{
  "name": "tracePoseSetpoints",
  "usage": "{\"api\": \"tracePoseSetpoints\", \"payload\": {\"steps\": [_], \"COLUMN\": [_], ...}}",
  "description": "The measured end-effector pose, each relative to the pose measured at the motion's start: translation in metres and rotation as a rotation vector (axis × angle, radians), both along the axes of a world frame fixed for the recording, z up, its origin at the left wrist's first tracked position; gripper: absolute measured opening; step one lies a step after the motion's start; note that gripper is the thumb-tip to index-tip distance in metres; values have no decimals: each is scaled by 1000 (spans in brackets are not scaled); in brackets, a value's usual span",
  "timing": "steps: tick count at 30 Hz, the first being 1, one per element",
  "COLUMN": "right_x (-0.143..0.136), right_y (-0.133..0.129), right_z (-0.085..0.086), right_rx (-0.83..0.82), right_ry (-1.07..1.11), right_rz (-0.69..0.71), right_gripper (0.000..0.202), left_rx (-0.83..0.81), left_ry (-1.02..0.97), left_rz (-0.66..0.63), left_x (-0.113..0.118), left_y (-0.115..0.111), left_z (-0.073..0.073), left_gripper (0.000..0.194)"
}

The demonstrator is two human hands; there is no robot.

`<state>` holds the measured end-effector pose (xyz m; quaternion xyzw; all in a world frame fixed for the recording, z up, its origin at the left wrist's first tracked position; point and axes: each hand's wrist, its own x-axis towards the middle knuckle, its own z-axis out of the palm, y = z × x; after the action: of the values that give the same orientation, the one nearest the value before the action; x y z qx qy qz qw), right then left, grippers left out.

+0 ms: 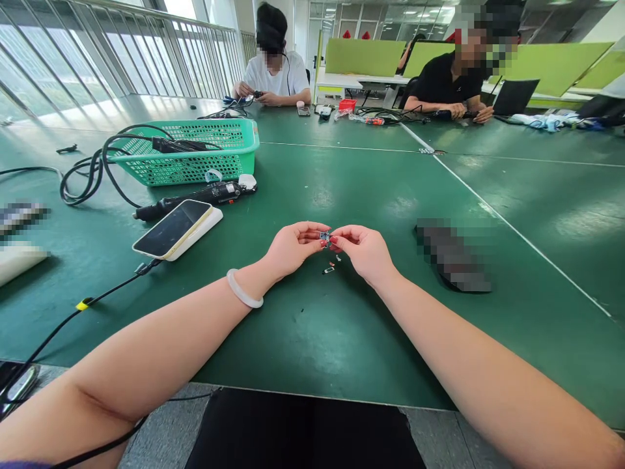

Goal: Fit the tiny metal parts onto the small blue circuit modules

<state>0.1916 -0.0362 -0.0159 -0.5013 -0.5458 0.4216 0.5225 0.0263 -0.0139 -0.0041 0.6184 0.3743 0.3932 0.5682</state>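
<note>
1. tabletop (pixel 371 365), broad and green, bears a few loose bits (pixel 328 270) just on the near side of the hands, the closest clutter to the work.
2. phone (pixel 172 227) lies on a white block (pixel 209 228) to the left, and a black cable (pixel 110 290) with a yellow band runs up to it; a black tool (pixel 185 200) rests just behind, between phone and basket.
3. a dark item (pixel 454 257) (blurred, so i cannot tell what it is) lies to the right, apart from the hands.
4. across the table sit a person in white (pixel 278 75) and a person in black (pixel 449 81), each with hands on small gear.
5. green basket (pixel 219 166) holds a dark device (pixel 178 144), with cables looping over its left rim; the red box (pixel 347 105) farther off is too small to read inside.
6. small part (pixel 325 237) is held above the tabletop: the left hand (pixel 293 251) pinches it between thumb and fingers, and the right hand (pixel 364 251) has thumb and forefinger closed on its right edge.
</note>
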Motion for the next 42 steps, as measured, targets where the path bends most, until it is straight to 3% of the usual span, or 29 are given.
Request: {"api": "tracePoseSetpoints", "payload": {"steps": [7,26,37,42], "right_x": [2,-1,1,6], "right_y": [-2,-6,-3,-3], "right_z": [2,6,2,6], "right_rx": [38,28,41,49], "right_ry": [-163,-219,-182,-248], "right_rz": [1,-28,17,-8], "right_gripper": [18,17,16,18], "left_rx": [97,125,-122,-163], "left_ry": [52,87,-6,-40], "left_rz": [31,16,21,6], "left_x": [-1,-1,2,1], "left_y": [1,-2,-4,-2], "left_z": [-1,3,11,11], "left_gripper": [36,31,29,33]}}
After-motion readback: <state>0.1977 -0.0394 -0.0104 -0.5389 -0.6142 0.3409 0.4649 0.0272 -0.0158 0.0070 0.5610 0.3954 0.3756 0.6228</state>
